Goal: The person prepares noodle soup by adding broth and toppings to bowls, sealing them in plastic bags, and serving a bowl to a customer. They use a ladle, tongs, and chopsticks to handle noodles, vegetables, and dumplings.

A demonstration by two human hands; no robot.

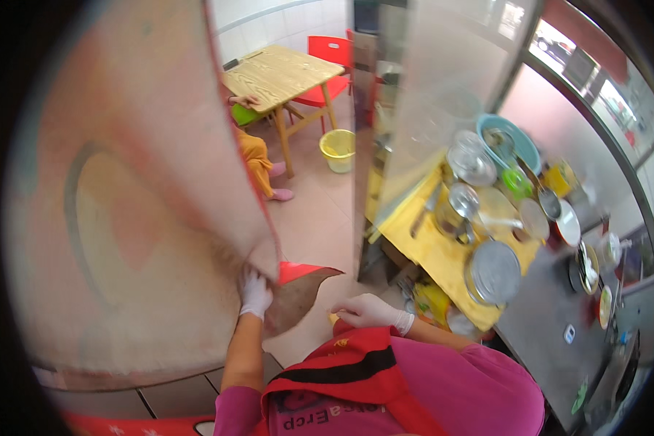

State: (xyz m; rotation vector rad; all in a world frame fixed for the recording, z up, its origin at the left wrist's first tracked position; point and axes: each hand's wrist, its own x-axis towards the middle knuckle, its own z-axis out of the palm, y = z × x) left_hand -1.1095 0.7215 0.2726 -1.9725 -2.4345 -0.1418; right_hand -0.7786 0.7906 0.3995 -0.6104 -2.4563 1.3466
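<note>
A pale fabric door curtain (pixel 158 229) with blurred pink and grey print and a red edge fills the left side. My left hand (pixel 255 291), in a thin white glove, presses against the curtain near its free edge; the fingers are partly lost in the folds. In front of my body is my right hand (pixel 368 310), also gloved, with its fingers curled above my red apron (pixel 332 376). A small yellowish patch shows at its fingertips, too unclear to name.
Beyond the curtain, a person's hand (pixel 246 101) rests on a wooden table (pixel 283 71) beside a red chair (pixel 331 52). A yellow bin (pixel 338 150) stands on the tiled floor. At right, a yellow-covered counter (pixel 414 234) bears several lidded containers, a blue basin (pixel 526 144) and a ladle (pixel 549 203).
</note>
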